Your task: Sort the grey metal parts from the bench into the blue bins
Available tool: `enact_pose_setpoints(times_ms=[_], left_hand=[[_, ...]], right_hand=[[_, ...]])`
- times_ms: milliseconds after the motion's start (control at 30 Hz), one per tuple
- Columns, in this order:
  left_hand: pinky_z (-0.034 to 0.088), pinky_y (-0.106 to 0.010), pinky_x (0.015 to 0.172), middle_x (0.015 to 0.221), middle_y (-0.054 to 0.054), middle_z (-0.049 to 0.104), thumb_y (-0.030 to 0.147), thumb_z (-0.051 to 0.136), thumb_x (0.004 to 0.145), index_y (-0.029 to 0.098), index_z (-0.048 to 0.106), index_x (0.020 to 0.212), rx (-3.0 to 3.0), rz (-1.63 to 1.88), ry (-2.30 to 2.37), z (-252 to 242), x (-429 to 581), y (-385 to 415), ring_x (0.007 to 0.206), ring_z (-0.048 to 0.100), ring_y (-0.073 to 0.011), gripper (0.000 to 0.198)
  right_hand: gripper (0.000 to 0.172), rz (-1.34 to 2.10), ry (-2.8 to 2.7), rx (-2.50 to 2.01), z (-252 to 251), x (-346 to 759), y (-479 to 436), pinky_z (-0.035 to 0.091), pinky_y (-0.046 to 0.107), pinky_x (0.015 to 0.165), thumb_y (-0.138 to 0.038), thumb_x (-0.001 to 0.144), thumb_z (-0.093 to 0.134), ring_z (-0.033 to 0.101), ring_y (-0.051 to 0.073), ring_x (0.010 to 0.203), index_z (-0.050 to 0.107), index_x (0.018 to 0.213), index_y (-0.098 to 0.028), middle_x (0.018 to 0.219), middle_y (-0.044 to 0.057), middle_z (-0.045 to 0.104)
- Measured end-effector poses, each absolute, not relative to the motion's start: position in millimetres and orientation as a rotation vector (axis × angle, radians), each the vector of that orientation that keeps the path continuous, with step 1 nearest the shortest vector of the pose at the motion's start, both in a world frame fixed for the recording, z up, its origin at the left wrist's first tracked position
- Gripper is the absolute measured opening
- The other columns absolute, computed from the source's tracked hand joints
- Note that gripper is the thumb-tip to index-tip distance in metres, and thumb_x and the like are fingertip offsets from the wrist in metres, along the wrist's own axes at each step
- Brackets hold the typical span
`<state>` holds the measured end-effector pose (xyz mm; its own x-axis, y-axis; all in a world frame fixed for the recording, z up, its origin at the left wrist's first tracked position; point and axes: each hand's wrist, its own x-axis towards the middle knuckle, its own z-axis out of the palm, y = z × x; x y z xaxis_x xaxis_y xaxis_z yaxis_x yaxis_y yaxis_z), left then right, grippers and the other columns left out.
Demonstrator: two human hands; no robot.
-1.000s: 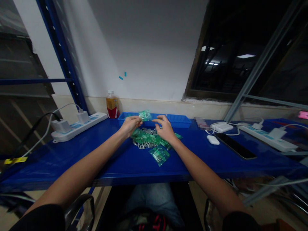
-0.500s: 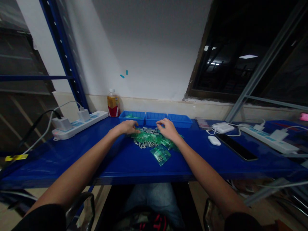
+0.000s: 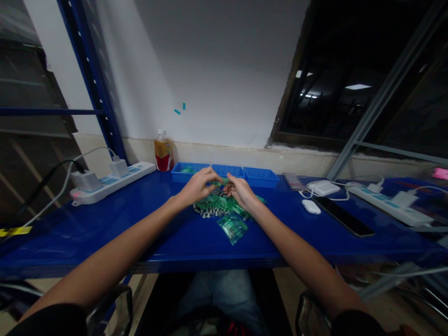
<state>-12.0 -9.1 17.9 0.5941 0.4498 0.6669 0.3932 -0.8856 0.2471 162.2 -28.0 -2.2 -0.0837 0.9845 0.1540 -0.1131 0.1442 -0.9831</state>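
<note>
My left hand (image 3: 201,187) is over the pile in the middle of the table, its fingers curled in a pinch on a small green plastic bag (image 3: 224,181). Facing it from the right, my right hand (image 3: 241,192) has its thumb up and its fingers bent in; whatever they hold is hidden. Below both hands lies a heap of green plastic bags (image 3: 217,202) with loose silver metal fittings (image 3: 209,213) along its front. One clear green bag with metal pieces inside (image 3: 232,227) rests nearer the table edge.
Three joined blue trays stand behind the heap: the left tray (image 3: 178,177) with green bags in it, the middle tray (image 3: 233,169) and the right tray (image 3: 262,181). A drink bottle (image 3: 163,151), power strips (image 3: 108,183), a phone (image 3: 345,216) and an earbud case (image 3: 311,206) surround the work area.
My left hand has moved right, from the heap's left side to close beside my right hand. A green bag now shows between them. My right fingers have curled inward.
</note>
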Motion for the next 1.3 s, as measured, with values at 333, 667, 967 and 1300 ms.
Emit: enact_pose_setpoints(times_ms=[333, 667, 967, 1300], left_hand=[[0.039, -0.027, 0.058, 0.080, -0.008, 0.064, 0.053, 0.042, 0.085, 0.012, 0.067, 0.090, 1.907, 0.965, 1.018, 15.2, -4.9, -8.3, 0.068, 0.056, -0.0164, 0.048], [0.041, -0.025, 0.058, 0.077, -0.002, 0.058, 0.032, 0.060, 0.076, 0.017, 0.057, 0.090, 1.875, 1.318, 0.895, 14.2, -2.9, -9.3, 0.066, 0.054, -0.0136, 0.022], [0.043, -0.032, 0.083, 0.097, -0.007, 0.055, 0.025, 0.054, 0.082, 0.019, 0.060, 0.095, 2.746, 1.133, 0.951, 4.9, -3.3, -15.4, 0.093, 0.053, -0.0198, 0.015], [0.034, -0.049, 0.090, 0.120, -0.015, 0.054, 0.058, 0.041, 0.084, 0.018, 0.055, 0.115, 2.616, 0.819, 1.780, -1.2, -31.4, 10.0, 0.116, 0.040, -0.0344, 0.052]], right_hand=[[0.020, 0.357, -1.554, -1.005, -0.3, 174.7, -27.3, 0.044, 0.025, 0.064, -0.030, 0.078, 0.053, 0.058, 0.015, 0.072, 0.060, 0.092, -0.017, 0.077, 0.001, 0.062], [0.020, 0.439, -1.530, -1.050, 7.8, 171.6, -33.2, 0.047, 0.028, 0.069, -0.028, 0.074, 0.053, 0.055, 0.019, 0.092, 0.067, 0.083, -0.017, 0.097, 0.008, 0.056], [0.025, 0.761, -1.424, -1.126, 2.2, 174.5, -26.6, 0.035, 0.022, 0.047, -0.042, 0.072, 0.057, 0.045, 0.010, 0.048, 0.057, 0.070, -0.017, 0.056, -0.004, 0.050], [0.026, -0.038, -1.496, -1.011, 41.6, 157.4, -19.7, 0.045, 0.028, 0.073, -0.032, 0.089, 0.043, 0.054, 0.017, 0.077, 0.062, 0.099, -0.017, 0.090, 0.008, 0.058]])
